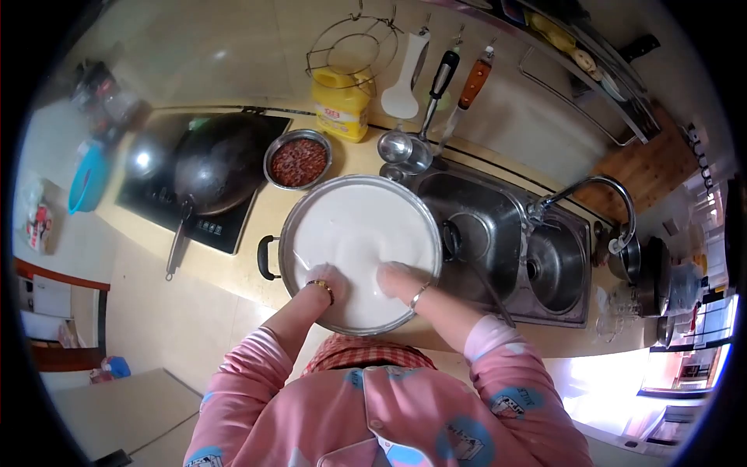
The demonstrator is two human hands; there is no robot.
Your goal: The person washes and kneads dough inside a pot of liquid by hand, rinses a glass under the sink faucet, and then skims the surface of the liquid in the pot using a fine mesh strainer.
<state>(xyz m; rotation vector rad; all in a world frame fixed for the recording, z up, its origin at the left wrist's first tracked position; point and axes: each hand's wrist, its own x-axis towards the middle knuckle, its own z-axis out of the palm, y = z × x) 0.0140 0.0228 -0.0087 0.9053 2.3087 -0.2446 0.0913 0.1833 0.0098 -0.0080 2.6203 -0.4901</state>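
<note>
the milky white liquid [366, 214] sits in a wide metal pot [282, 247] at the middle of the counter [233, 268], its level high toward the rim. i have both hands in it, at the near side of the pot. the left hand [327, 279] is dipped at the near left, the right hand [391, 279] a little to its right, the two apart from each other. the fingers are under the opaque surface, so from here i cannot tell how far either hand is open or whether it has hold of anything. i can make out a dark beaded bracelet [320, 286] on the left wrist and a silver bangle [419, 296] on the right; the pink sleeves [510, 366] are back from both wrists.

just beyond the pot, to the far left, i see a metal bowl [267, 167] of small reddish-brown pieces, with a yellow jug [342, 113] behind it. left of the bowl a dark wok [218, 167] stands on a black cooktop [222, 233], its handle pointing near. to the right of the pot i have the double metal sink [475, 210] with its curved faucet [626, 198]. on the far wall hang a wire rack [311, 61], a white rice paddle [401, 97] and a black-handled ladle [443, 74].
</note>
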